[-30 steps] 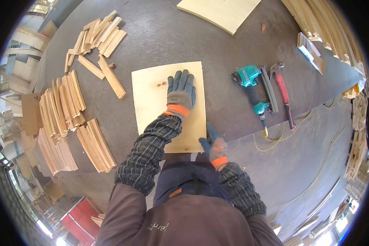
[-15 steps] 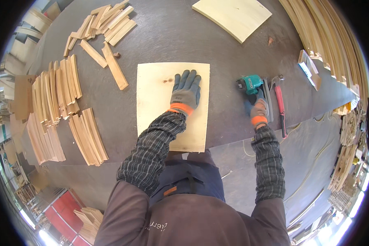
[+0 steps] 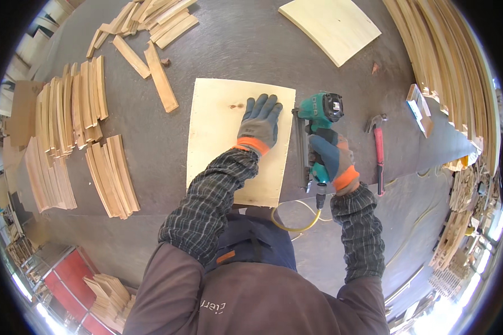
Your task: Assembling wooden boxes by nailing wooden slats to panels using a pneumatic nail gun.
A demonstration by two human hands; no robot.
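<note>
A pale wooden panel [image 3: 215, 139] lies flat in front of me at the table's near edge. On its upper right part rests my gloved left hand [image 3: 260, 124], palm down with the fingers stretched out. My gloved right hand [image 3: 332, 153] is wrapped round the grip of a teal and black pneumatic nail gun [image 3: 318, 111], just right of the panel. From the gun's lower end a yellow air hose [image 3: 296, 229] curves away toward my body. A claw hammer [image 3: 379, 153] with a red handle lies to the right of that hand.
Several wood strips [image 3: 114, 173] lie in rows at the left, with a loose pile [image 3: 162, 19] behind them. A second pale panel [image 3: 330, 28] lies at the far side. Long boards [image 3: 441, 61] are stacked at the right, near a small wood block [image 3: 420, 111].
My right hand has brought the nail gun leftward, beside the panel, and turned it; the hose now shows. My left hand stays flat on the panel. The view has shifted slightly.
</note>
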